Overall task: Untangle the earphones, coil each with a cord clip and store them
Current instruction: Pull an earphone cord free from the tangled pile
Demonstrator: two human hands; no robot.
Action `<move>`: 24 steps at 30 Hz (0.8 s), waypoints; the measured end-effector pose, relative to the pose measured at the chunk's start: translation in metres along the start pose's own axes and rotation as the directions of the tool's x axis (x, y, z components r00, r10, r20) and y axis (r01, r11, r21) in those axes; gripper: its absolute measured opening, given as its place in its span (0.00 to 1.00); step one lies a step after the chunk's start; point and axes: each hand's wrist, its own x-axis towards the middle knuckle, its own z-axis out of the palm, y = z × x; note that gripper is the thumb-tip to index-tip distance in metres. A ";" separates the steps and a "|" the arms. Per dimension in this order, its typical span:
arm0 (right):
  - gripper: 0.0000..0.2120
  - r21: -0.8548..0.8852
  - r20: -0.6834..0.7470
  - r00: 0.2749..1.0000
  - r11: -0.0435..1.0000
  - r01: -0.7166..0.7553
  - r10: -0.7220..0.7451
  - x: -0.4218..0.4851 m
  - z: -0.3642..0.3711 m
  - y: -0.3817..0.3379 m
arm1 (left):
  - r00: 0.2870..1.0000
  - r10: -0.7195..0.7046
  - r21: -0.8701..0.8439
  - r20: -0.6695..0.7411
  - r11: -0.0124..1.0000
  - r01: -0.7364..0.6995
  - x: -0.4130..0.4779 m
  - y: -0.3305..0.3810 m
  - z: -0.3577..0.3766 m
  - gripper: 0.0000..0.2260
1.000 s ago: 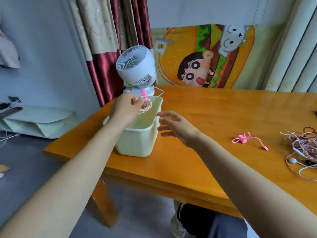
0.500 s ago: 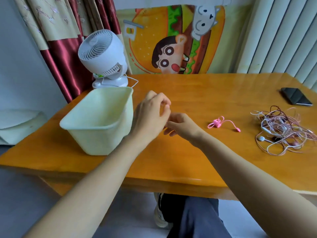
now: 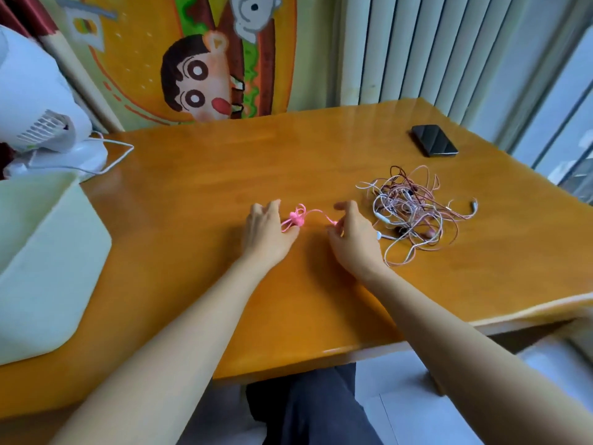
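A pink cord clip [image 3: 296, 218] lies on the wooden table [image 3: 199, 200] between my hands. My left hand [image 3: 266, 234] pinches the clip's left loop with thumb and forefinger, the other fingers spread. My right hand [image 3: 351, 240] pinches the clip's right end near its small bead. A tangle of pink, white and dark red earphones [image 3: 412, 213] lies just right of my right hand, touching neither hand. The pale green storage bin [image 3: 48, 261] stands at the left edge; its inside is out of sight.
A white desk fan [image 3: 41, 123] with its cable stands behind the bin at the far left. A black phone [image 3: 434, 140] lies at the table's far right. The table's front edge runs just below my forearms, and a cartoon cushion leans against the wall.
My left hand dropped a coiled earphone with its pink clip into the bin. Both hands then moved right to the loose pink clip, and my view swung right and down.
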 end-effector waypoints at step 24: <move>0.14 0.419 0.067 0.990 0.904 0.085 -0.124 0.023 0.026 -0.005 | 0.958 -0.111 -0.563 -0.263 0.824 -0.059 0.006 -0.021 0.020 0.11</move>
